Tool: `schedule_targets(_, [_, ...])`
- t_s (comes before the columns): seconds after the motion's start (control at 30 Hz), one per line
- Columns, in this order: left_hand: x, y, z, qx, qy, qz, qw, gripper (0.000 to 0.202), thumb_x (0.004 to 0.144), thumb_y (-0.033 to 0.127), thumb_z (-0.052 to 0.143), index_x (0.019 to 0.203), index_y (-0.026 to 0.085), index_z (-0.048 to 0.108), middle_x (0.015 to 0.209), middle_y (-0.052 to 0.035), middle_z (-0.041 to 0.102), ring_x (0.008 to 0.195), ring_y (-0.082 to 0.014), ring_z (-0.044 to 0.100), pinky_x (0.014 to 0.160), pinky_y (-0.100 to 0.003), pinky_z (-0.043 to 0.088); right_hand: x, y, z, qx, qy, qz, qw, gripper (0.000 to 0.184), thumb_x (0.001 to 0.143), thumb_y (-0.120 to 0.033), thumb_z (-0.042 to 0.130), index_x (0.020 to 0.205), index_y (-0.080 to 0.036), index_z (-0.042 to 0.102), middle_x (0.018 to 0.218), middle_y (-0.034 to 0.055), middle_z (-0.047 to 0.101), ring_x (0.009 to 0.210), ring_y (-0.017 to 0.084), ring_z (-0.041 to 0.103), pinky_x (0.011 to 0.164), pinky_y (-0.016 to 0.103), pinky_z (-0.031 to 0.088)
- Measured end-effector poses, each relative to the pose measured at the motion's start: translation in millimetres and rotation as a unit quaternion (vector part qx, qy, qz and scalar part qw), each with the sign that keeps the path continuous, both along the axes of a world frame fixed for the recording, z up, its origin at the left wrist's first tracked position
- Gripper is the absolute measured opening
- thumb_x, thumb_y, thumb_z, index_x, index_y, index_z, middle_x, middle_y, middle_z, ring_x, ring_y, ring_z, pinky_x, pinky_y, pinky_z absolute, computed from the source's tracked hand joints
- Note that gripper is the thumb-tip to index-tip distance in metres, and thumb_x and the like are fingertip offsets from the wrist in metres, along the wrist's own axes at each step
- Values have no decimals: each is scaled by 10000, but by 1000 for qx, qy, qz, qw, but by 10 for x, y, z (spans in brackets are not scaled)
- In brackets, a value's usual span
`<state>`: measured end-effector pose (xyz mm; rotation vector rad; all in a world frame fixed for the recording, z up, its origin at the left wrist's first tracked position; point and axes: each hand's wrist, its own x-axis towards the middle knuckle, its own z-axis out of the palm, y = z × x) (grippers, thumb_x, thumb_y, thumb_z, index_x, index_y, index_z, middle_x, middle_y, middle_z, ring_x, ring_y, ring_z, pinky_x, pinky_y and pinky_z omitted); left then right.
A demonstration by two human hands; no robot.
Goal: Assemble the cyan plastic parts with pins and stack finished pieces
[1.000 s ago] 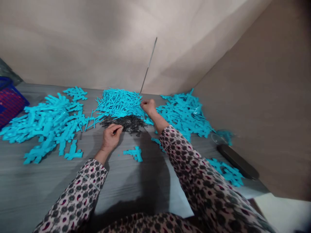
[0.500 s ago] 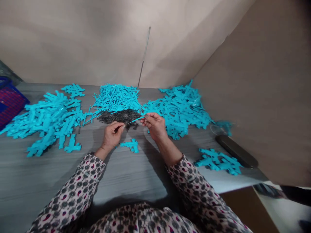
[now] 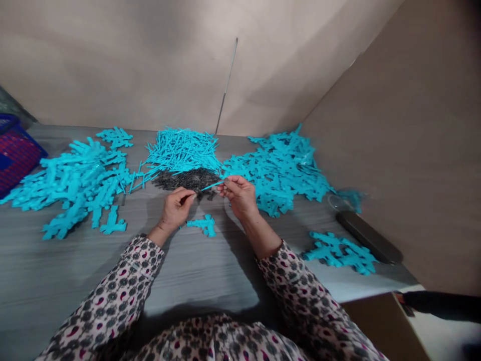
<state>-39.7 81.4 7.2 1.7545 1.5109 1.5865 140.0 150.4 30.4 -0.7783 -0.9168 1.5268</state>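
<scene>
Between the fingertips of my right hand [image 3: 240, 195] is a thin blue plastic stick [image 3: 211, 186], its free end pointing left. My left hand [image 3: 176, 208] is closed in a pinch close to that end; whatever it grips is too small to make out. Just behind both hands lies a heap of fine black pieces [image 3: 184, 178], their kind unclear. A pile of similar blue sticks [image 3: 182, 149] lies beyond it. Below my hands, a single blue pistol-shaped plastic piece [image 3: 208, 225] rests on the grey table [image 3: 195, 265].
Blue plastic pieces form a big pile at left [image 3: 71, 175] and another at right [image 3: 278, 168]. A smaller group [image 3: 340, 252] lies near a dark elongated case [image 3: 368, 236]. A blue-and-red basket [image 3: 22, 160], a cardboard box [image 3: 387, 326] and another person's dark sleeve [image 3: 443, 305] flank the table.
Both hands hold nearly the same pose, the stick still in my right fingers. The view has shifted slightly. At lower right, the other person's dark sleeve reaches further into view.
</scene>
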Motion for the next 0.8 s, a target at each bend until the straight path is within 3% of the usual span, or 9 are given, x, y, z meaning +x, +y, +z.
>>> schedule_targets(0.4, [-1, 5, -18, -10, 7, -11, 1000, 157, 817, 252, 610, 772, 160, 728, 678, -30, 626, 627, -136, 547, 575, -237, 414, -57, -73, 51, -5, -34, 25, 999, 246, 578, -289, 812, 705, -184, 629, 579, 0, 687, 553, 141, 661, 470, 207, 462])
schedule_targets(0.57, [17, 2, -18, -12, 8, -23, 1000, 156, 825, 249, 608, 765, 165, 725, 659, -22, 606, 617, -136, 535, 575, -241, 405, -98, -120, -7, -1, -116, 73, 991, 185, 623, -308, 752, 698, -180, 642, 560, 7, 671, 462, 113, 565, 434, 211, 402])
schedule_targets(0.7, [6, 5, -1, -10, -7, -13, 1000, 153, 811, 254, 608, 755, 166, 720, 663, -21, 605, 608, -137, 528, 567, -244, 397, -56, -119, -11, 64, -215, 105, 969, 137, 655, -291, 707, 617, -177, 642, 483, -42, 546, 425, 80, 433, 427, 212, 325])
schedule_targets(0.8, [-2, 8, 31, -23, -35, -15, 999, 137, 781, 266, 633, 735, 170, 718, 663, -18, 615, 605, -135, 533, 559, -241, 397, -15, -92, -5, 132, -258, 107, 951, 141, 678, -280, 671, 587, -178, 633, 529, -33, 552, 490, 90, 457, 494, 225, 360])
